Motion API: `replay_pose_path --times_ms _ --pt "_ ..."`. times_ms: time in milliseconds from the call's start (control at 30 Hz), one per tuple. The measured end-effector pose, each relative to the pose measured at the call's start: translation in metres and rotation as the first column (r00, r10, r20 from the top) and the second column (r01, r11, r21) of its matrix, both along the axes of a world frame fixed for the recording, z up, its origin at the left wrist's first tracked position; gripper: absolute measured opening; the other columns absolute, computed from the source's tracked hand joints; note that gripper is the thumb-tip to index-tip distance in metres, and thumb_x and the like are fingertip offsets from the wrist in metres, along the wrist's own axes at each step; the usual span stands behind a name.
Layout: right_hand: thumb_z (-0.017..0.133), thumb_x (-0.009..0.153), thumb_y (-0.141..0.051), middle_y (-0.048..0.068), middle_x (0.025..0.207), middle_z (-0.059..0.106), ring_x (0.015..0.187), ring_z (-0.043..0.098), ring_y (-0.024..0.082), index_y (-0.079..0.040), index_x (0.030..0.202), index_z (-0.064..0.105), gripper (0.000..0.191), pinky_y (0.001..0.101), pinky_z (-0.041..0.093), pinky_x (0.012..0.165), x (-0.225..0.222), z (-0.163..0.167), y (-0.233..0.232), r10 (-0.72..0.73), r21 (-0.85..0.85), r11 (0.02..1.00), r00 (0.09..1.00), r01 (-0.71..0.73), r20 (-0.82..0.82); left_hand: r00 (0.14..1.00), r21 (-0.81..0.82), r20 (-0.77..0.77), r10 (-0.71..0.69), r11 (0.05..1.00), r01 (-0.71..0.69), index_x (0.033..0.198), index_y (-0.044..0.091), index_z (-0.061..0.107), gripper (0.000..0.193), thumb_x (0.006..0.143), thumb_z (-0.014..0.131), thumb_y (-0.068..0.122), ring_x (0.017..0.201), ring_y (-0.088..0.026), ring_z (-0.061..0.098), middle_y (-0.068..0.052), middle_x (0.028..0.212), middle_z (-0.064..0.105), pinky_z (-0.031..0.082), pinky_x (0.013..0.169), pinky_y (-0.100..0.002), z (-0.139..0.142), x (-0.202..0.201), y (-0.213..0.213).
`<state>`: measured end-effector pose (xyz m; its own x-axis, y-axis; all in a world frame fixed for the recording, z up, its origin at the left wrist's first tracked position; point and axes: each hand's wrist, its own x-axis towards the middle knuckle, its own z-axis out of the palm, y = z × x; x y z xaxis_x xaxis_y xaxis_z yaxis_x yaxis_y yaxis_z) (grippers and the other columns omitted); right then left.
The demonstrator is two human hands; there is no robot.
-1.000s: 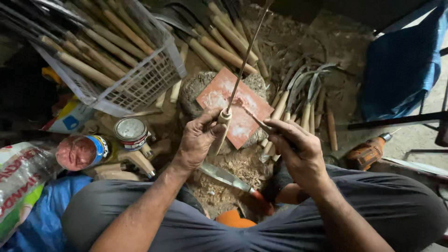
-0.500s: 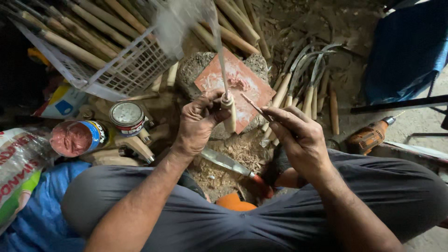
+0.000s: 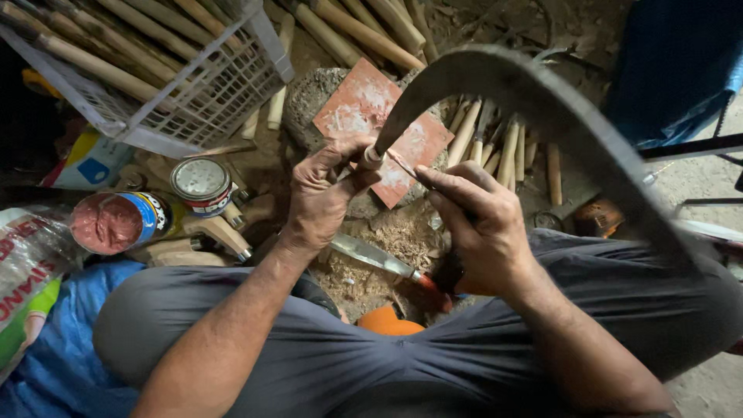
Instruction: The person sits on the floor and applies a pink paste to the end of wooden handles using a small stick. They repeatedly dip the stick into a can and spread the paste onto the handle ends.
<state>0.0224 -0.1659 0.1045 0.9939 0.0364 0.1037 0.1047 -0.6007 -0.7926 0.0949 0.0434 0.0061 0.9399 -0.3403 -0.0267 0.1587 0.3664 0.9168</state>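
Observation:
My left hand grips the wooden handle of a sickle, whose curved dark blade arcs up and over to the right, close to the camera. My right hand pinches a thin stick-like tool whose tip touches the metal collar where the blade meets the handle. Both hands hover over a red tile smeared with pale paste, set on a stone block. Sawdust lies below the hands, between my knees.
A white plastic crate of wooden handles stands at the upper left. Two tins sit to the left, one open with reddish paste, one lidded. A chisel with a red handle lies on the sawdust. More sickles with handles lie beyond the tile.
The sickle has been turned, so its blade now sweeps broadly across the view to the right instead of pointing up as a thin edge. Both hands stay at the handle's collar.

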Motion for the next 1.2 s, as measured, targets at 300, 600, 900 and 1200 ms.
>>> replay_pose_path --times_ms 300,600,900,1200 --pt "0.073 0.094 0.004 0.009 0.103 0.065 0.084 0.066 0.019 -0.008 0.130 0.070 0.038 0.0306 0.055 0.072 -0.007 -0.011 0.022 0.007 -0.002 1.000 0.994 -0.007 0.107 0.957 0.108 0.269 0.106 0.984 -0.139 0.121 0.006 0.070 0.032 0.092 0.080 -0.005 0.111 -0.007 0.063 0.002 0.121 0.065 0.057 0.100 -0.024 -0.001 0.001 0.000" --pt "0.067 0.093 0.004 0.011 0.105 0.072 0.090 0.071 0.020 -0.004 0.123 0.068 0.032 0.0378 0.059 0.085 -0.008 -0.016 0.018 0.166 0.012 0.985 0.973 -0.170 0.159 0.960 0.189 0.241 0.141 0.964 -0.189 0.132 0.007 0.069 0.034 0.099 0.076 0.005 0.096 -0.008 0.063 0.000 0.114 0.073 0.056 0.084 -0.024 -0.011 0.009 0.013" --pt "0.068 0.101 0.002 0.004 0.087 0.068 0.071 0.058 0.008 -0.005 0.128 0.072 0.028 0.0207 0.048 0.063 0.002 -0.003 -0.014 0.008 0.144 0.989 1.000 -0.011 0.018 0.986 0.121 0.158 -0.052 0.992 0.033 0.139 0.007 0.064 0.034 0.105 0.067 0.010 0.086 -0.004 0.057 0.005 0.106 0.064 0.051 0.076 -0.020 0.001 -0.002 0.014" --pt "0.071 0.098 0.002 0.004 0.087 0.066 0.070 0.058 0.009 -0.006 0.124 0.074 0.027 0.0236 0.047 0.062 0.008 0.003 -0.011 0.074 0.048 0.996 0.996 -0.077 0.059 0.946 0.286 0.300 -0.122 0.958 0.033 0.138 0.005 0.064 0.032 0.107 0.064 0.009 0.101 -0.006 0.054 0.004 0.116 0.060 0.048 0.089 -0.019 0.027 -0.004 0.013"
